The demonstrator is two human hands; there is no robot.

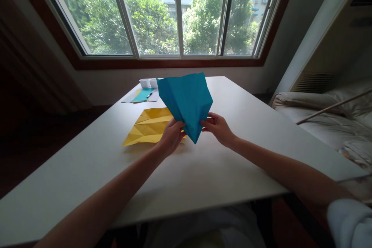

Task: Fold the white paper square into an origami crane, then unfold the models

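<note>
A blue sheet of folded paper [187,99] is held up above the table, its pointed corner facing down toward me. My left hand [171,135] pinches its lower left edge, thumb on the near side. On the lower right edge, my right hand [217,127] grips it between thumb and fingers. Creases run down the blue paper, and its sides are bent. Behind my left hand lies a yellow sheet of creased paper [148,126], partly covered by that hand and the blue paper.
The white table [250,162] reaches toward the window. At its far left are a stack of coloured paper [142,95], a pen [150,93] and small white boxes [144,83]. A pale sofa [305,104] stands to the right.
</note>
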